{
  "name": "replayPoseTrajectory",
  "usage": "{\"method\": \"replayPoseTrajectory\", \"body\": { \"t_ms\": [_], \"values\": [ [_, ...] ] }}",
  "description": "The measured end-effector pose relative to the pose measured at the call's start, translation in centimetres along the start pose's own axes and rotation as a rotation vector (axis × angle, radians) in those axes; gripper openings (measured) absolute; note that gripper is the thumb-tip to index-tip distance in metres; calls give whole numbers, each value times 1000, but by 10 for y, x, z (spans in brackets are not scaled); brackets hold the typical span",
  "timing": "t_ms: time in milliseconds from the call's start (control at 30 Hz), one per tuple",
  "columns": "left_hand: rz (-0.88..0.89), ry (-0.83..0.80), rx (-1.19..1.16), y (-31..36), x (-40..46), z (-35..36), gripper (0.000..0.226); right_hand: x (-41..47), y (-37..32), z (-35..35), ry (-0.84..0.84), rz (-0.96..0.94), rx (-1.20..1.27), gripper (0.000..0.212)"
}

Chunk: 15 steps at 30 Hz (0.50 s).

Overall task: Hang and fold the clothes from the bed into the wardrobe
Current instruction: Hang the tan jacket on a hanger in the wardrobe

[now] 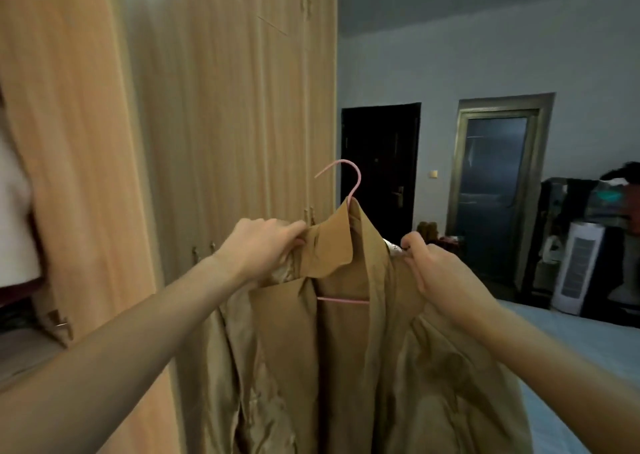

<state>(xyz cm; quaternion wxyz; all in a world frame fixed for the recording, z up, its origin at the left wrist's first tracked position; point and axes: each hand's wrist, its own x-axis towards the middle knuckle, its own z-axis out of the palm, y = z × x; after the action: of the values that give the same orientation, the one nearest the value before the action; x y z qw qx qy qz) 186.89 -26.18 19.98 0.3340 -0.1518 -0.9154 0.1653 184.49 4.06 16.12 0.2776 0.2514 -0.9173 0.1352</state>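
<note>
You held 1 tan, satin-lined cloth jacket up in the air in front of the tall light-wood wardrobe, already draped on 1 thin pink wire hanger, its hook standing free above the collar. Your left hand had its fingers curled around the collar and lapel on that side, pinching the cloth. Your right hand gripped the opposite shoulder, fingers pressed together over the fabric where a small white label showed.

To do this step well, I judged you needed both shoulders seated evenly on the wire before letting go: the left lapel looked bunched and turned out, with lining showing, so smoothing it flat and tugging the collar level would keep the coat from sliding off. Then moving 1 hand to the hook would leave the other free to steady the hem on the way to the rail. The wardrobe doors facing you appeared closed, though 1 panel at the left stood nearer, perhaps swung out.

Counted: 1 jacket, 1 hanger, 2 hands. The pale blue bed lay at the right, and only its bare near edge showed.
</note>
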Motion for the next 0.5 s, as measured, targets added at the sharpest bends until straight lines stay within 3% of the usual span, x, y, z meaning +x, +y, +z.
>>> {"method": "replayPoseTrajectory", "body": {
  "t_ms": [67, 133, 333, 500],
  "values": [
    [-27, -15, 34, -24, -23, -11, 21, 11, -23, 6, 43, -108, 38, 11],
    [-57, -41, 78, -46, -48, -22, 23, 21, -49, 14, 79, -196, 54, 5],
    [-183, -141, 104, -104, -129, -62, 28, 41, -143, 39, 143, -300, 23, 15],
    [-311, -196, 185, -146, -203, -96, 32, 43, -221, 47, -3, -389, 158, 17]
  ]
}}
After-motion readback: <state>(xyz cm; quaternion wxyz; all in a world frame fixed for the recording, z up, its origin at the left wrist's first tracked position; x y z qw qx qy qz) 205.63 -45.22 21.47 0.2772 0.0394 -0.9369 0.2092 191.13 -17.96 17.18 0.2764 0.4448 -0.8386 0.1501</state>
